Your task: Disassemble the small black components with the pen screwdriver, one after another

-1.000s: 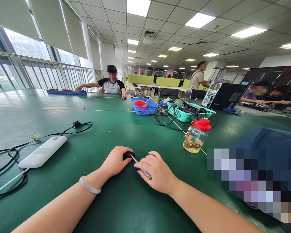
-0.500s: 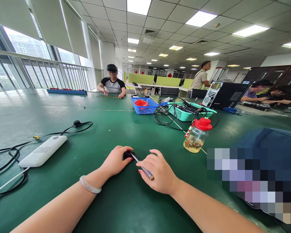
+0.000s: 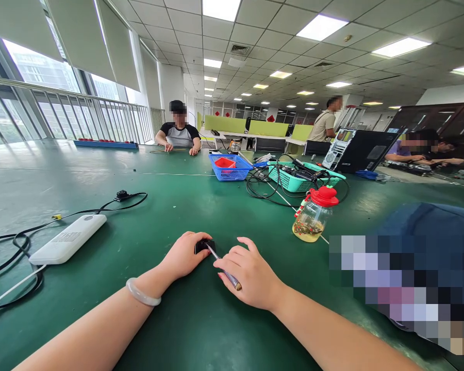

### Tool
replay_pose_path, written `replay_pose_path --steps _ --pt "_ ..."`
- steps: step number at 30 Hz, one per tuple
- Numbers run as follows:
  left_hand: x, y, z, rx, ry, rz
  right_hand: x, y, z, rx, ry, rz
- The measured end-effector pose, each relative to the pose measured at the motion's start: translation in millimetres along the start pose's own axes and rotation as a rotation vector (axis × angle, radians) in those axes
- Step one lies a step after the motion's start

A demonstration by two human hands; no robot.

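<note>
My left hand, with a pale bangle on its wrist, grips a small black object against the green tabletop. What kind of object it is, I cannot make out; the fingers cover part of it. Between the fingers and thumb of my right hand is a slim screwdriver, slanting down to the left. Its thin metal tip touches, or nearly touches, the top of the black object.
Left lies a white power bank with black cables. Ahead are a blue basket and a teal basket of cables. A red-lidded bottle stands to the right, before a computer case. Across the table sits a person.
My right hand has shifted slightly left, and the screwdriver's handle has swung a little left with it. My left hand keeps its hold. In the background, the standing person has moved right.
</note>
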State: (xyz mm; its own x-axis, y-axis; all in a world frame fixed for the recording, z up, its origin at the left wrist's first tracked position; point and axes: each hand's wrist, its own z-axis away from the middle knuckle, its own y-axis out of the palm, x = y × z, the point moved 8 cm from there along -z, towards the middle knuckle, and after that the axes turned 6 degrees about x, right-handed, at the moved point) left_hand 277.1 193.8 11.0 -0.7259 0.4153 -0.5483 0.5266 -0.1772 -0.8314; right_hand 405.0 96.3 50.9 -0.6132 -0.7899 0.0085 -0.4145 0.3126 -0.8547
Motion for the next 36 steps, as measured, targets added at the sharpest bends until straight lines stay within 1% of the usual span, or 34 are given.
replay_pose_path --steps 5,11,15,22,26,31,34,36 --pt "2 0.8 0 0.001 -0.006 -0.004 3 5 1 0.045 -0.035 0.051" --pt "0 0.5 0 0.005 -0.002 -0.009 4 8 2 0.059 -0.036 0.092" --pt "0 0.2 0 0.000 -0.006 -0.006 5 4 1 0.027 -0.031 0.098" --pt "3 1.5 0 0.003 -0.004 -0.003 9 -10 0 -0.072 -0.044 0.087" --pt "0 0.5 0 0.007 0.008 -0.011 10 -6 0 -0.034 -0.059 0.087" --pt "-1 0.4 0 0.008 0.003 -0.010 4 4 1 0.033 -0.029 0.083" --pt "0 1.3 0 0.011 -0.001 -0.007 4 1 0 0.013 -0.027 0.077" --pt "1 1.5 0 0.007 -0.001 -0.009 8 -4 0 -0.011 -0.054 0.065"
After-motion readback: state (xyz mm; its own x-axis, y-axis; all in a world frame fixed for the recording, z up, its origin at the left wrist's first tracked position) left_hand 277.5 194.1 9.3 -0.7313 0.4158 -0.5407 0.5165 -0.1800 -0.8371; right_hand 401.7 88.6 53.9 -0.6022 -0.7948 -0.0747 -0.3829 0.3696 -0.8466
